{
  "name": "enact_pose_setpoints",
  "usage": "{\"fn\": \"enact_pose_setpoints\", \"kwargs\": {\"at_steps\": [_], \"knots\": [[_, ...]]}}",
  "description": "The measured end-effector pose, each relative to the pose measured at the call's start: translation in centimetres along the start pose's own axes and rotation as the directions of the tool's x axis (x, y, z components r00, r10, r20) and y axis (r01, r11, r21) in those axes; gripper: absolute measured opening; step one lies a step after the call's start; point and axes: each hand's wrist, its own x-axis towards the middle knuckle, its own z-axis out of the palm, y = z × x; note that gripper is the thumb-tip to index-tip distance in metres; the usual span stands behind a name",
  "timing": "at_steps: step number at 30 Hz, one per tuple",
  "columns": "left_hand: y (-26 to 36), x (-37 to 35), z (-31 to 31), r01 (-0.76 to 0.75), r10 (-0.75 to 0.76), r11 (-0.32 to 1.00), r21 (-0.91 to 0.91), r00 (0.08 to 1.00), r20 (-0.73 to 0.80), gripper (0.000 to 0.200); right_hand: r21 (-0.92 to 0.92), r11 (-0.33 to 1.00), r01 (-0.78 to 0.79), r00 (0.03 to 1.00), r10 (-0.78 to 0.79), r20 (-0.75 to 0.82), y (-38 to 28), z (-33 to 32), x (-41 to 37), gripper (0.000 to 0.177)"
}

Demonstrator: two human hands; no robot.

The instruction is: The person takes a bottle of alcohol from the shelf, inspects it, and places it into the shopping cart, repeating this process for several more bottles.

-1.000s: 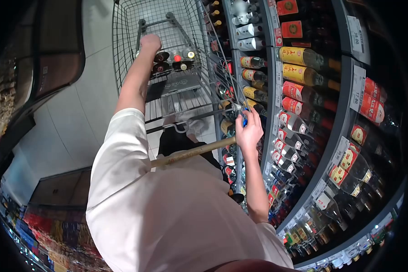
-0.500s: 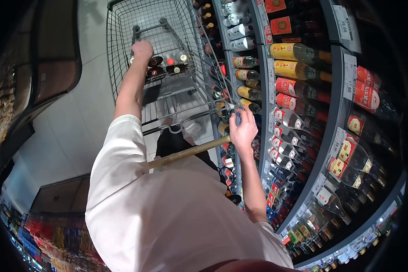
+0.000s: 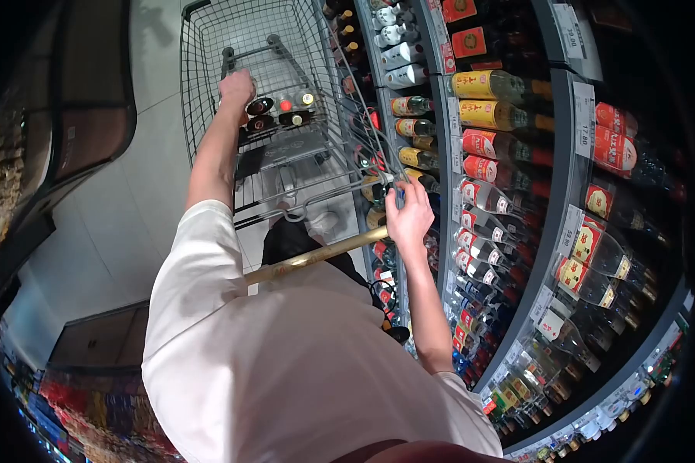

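Note:
A wire shopping cart [image 3: 184, 100] stands in front of me, several dark bottles [image 3: 261, 106] with red, white and yellow caps inside it. My left hand [image 3: 238, 88] reaches down into the basket just beside these bottles. Its fingers are curled closed, and what they grip, if anything, is hidden under the hand. My right hand [image 3: 411, 216] is bent round the cart's frame at the right end of the yellowish handle bar [image 3: 316, 255], thumb and fingers curled.
Close along the right run shelves [image 3: 567, 208] of bottles with price tags, including yellow-label bottles [image 3: 486, 114] and red-label bottles [image 3: 483, 143]. A dark display unit [image 3: 93, 92] stands to the left, beyond pale floor tiles [image 3: 150, 170].
My left hand has shifted slightly left beside the bottles. The cart and shelves appear a little further left in view. My right hand stays at the handle's end.

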Motion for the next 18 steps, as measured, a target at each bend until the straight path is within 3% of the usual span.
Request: {"fn": "enact_pose_setpoints", "kwargs": {"at_steps": [12, 15, 17, 18], "knots": [[-0.1, 0.0, 0.6, -0.03, 0.033, 0.999, -0.032, 0.996, 0.08, 0.037, 0.005, 1.0, 0.023, 0.999, -0.023, -0.026, -0.2, -0.2, -0.1, 0.023], [0.0, -1.2, 0.6, -0.063, 0.062, 0.992, -0.113, 0.998, -0.014, 0.049, 0.005, 1.0, 0.028, 0.999, -0.028, -0.03, -0.3, -0.2, -0.2, 0.024], [0.1, -2.1, 0.1, -0.123, 0.079, 0.967, -0.223, 0.977, -0.198, 0.062, 0.01, 0.999, 0.031, 0.999, -0.03, -0.032, -0.3, -0.2, -0.3, 0.024], [0.3, -3.0, -0.6, -0.119, 0.074, 0.968, -0.221, 0.976, -0.203, 0.062, 0.01, 0.999, 0.032, 0.999, -0.032, -0.033, -0.2, -0.1, -0.3, 0.024]]}}
